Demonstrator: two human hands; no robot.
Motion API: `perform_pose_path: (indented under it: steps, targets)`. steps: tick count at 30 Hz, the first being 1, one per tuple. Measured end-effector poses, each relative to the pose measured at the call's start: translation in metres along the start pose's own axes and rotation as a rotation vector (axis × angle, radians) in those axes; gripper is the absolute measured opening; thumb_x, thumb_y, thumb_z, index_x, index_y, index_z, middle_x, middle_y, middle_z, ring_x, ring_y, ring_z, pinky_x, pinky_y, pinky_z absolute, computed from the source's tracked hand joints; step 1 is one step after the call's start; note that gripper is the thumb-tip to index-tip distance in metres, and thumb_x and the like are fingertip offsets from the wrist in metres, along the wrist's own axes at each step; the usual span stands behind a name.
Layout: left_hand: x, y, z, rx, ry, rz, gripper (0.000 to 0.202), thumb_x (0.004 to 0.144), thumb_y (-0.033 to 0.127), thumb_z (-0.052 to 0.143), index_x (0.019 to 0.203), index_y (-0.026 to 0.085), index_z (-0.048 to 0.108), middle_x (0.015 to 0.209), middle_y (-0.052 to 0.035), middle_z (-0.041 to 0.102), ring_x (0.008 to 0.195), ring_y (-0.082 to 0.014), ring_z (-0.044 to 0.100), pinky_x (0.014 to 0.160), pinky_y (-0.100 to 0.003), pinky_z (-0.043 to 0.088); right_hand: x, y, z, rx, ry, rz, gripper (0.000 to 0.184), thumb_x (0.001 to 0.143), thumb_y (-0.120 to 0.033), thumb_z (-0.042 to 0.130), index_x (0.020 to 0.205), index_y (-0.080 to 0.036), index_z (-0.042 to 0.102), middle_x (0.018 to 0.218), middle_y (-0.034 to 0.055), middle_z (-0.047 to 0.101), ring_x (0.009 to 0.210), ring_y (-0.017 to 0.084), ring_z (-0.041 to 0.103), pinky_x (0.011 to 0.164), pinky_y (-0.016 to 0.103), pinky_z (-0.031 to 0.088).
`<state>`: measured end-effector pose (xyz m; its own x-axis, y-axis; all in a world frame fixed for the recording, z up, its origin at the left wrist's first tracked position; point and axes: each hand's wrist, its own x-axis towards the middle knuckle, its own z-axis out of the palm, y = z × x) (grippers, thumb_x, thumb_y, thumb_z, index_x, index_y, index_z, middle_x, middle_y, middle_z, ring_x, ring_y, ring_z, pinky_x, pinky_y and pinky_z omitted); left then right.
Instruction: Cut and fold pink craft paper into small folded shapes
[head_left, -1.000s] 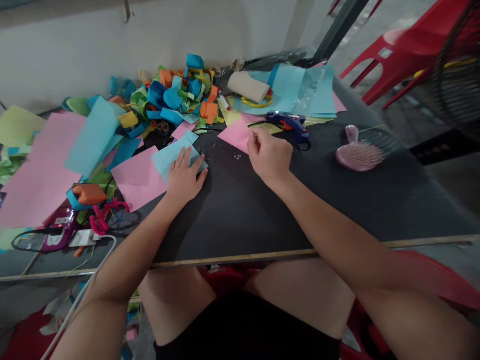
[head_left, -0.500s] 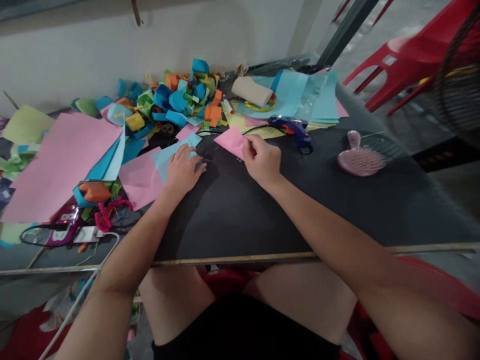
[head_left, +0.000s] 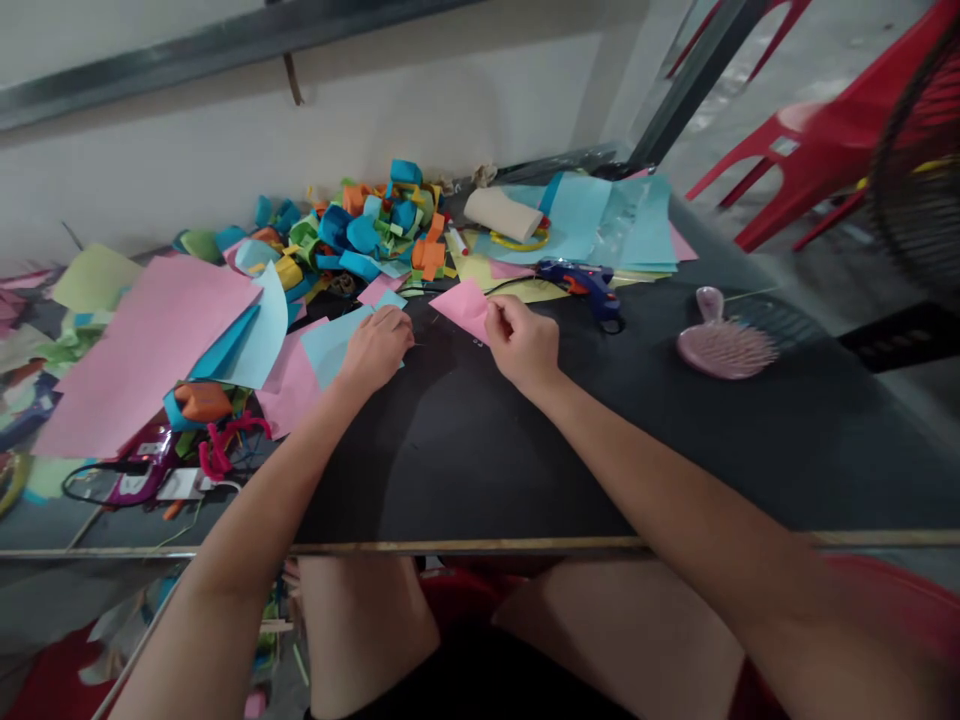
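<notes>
My right hand (head_left: 523, 342) is closed in a pinch on the right corner of a small pink paper (head_left: 463, 306), holding it just over the dark tabletop. To the left, my left hand (head_left: 379, 348) rests over a light blue paper (head_left: 330, 345), fingers bent and drawn together at its right side. Something thin shows by those fingertips, too small to name. Under the light blue sheet lies another pink paper (head_left: 289, 385). Behind my right hand sits a blue glue gun (head_left: 589, 285) with its cord running left.
Folded coloured paper pieces (head_left: 360, 235) are heaped along the wall. Large pink sheets (head_left: 150, 340) and a purple device (head_left: 146, 465) with a cable lie at left. A beige roll (head_left: 502, 213), blue sheets (head_left: 581, 215) and a pink hairbrush (head_left: 724, 345) are at right.
My left hand's fingers were spread over the light blue paper and have now drawn together at its right side. My right hand keeps its pinch on the pink paper. The view has tilted up.
</notes>
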<state>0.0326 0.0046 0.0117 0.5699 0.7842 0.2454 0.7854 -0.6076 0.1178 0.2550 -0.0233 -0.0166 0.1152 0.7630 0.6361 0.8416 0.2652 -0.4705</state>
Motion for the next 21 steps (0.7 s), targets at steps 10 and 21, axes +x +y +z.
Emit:
perform_pose_path:
  steps: [10, 21]
  targets:
    - [0.019, -0.008, 0.01, -0.033, 0.06, 0.022, 0.021, 0.093, 0.019, 0.041, 0.088, 0.019, 0.062, 0.114, -0.0112, 0.061, 0.118, -0.0259, 0.052, 0.103, -0.042, 0.041, 0.001, 0.005, -0.003, 0.002, 0.03, 0.015, 0.036, 0.095, -0.036, 0.036, 0.091, -0.018, 0.067, 0.068, 0.0055, 0.068, 0.059, 0.017, 0.06, 0.059, 0.028, 0.038]
    - [0.032, -0.005, 0.016, -0.16, 0.07, -0.113, 0.017, 0.095, 0.02, 0.037, 0.094, 0.02, 0.054, 0.102, -0.0114, 0.069, 0.098, -0.0263, 0.064, 0.088, -0.043, 0.049, 0.0, 0.003, -0.005, 0.01, 0.039, 0.018, 0.038, 0.095, -0.035, 0.034, 0.093, -0.016, 0.067, 0.07, 0.0059, 0.066, 0.06, 0.016, 0.059, 0.061, 0.028, 0.039]
